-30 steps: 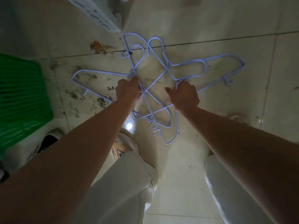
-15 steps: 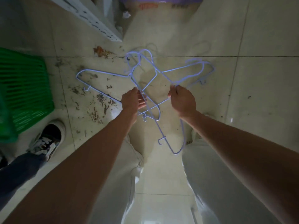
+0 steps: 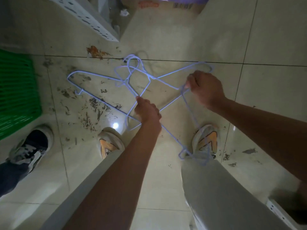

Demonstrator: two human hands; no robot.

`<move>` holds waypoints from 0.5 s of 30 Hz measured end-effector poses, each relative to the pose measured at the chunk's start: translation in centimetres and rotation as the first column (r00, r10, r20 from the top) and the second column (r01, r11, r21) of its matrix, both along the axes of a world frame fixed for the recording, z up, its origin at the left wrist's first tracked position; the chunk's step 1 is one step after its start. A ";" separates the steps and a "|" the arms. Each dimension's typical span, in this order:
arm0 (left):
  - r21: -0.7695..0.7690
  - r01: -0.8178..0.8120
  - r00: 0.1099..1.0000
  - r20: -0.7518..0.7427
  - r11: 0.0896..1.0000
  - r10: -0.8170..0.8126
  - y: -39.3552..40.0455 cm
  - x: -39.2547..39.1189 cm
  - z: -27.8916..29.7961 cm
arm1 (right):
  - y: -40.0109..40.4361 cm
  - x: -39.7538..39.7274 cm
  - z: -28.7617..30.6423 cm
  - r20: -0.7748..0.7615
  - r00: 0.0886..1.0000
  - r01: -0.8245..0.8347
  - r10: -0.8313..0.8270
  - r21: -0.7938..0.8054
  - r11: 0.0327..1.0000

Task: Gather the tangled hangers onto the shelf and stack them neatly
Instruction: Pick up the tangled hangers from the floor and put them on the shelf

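Note:
A tangle of thin light-blue wire hangers (image 3: 142,83) hangs above the tiled floor between my two hands. My left hand (image 3: 147,111) is closed around wires near the middle of the tangle. Up and to the right, my right hand (image 3: 203,87) pinches a wire where two hangers cross. One hanger stretches out to the left (image 3: 78,75). Another reaches down to my right foot, its hook (image 3: 182,153) over the trouser leg. The hooks bunch at the top (image 3: 131,61).
A green slatted crate (image 3: 16,97) stands at the left. A white perforated shelf rail (image 3: 88,17) runs along the upper left, another piece (image 3: 279,211) at the lower right. Another person's dark shoe (image 3: 31,150) is at the lower left. The floor tiles (image 3: 79,103) are dirty.
Both hands have lifted the tangle off the floor and spread apart. The right hand has moved up and right; the view has risen, showing my shoes.

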State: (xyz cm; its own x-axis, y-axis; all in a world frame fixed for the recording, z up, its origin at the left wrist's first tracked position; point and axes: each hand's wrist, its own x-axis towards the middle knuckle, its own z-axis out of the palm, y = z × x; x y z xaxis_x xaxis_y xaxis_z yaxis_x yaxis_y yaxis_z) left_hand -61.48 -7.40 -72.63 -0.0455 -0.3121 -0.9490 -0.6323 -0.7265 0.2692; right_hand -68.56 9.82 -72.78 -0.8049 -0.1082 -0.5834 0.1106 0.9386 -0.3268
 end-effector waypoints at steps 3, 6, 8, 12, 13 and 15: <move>-0.046 0.076 0.997 -0.005 0.996 -0.077 -2.6 2.1 -2.6 | 0.8 -1.6 -1.9 -0.159 0.983 -0.078 0.092 0.090 0.993; -0.095 0.253 0.968 0.028 0.963 -0.251 -5.6 4.5 -4.9 | 0.0 -2.8 -4.2 -0.111 0.960 -0.226 0.257 0.238 0.945; -0.248 0.431 0.902 0.114 0.868 -0.415 -7.5 5.7 -5.8 | -1.4 -3.2 -5.4 -0.082 0.920 -0.347 0.382 0.282 0.895; -0.560 0.708 0.685 0.396 0.431 -0.611 -9.0 7.7 -6.0 | -3.0 -3.9 -6.5 -0.084 0.835 -0.493 0.544 0.327 0.807; -0.607 0.728 0.640 0.433 0.319 -0.635 -8.8 7.9 -5.8 | -3.2 -4.0 -6.7 -0.081 0.818 -0.516 0.569 0.333 0.789; -0.645 0.748 0.563 0.492 0.156 -0.664 -7.9 7.8 -5.2 | -3.6 -4.1 -6.7 -0.034 0.785 -0.573 0.619 0.341 0.745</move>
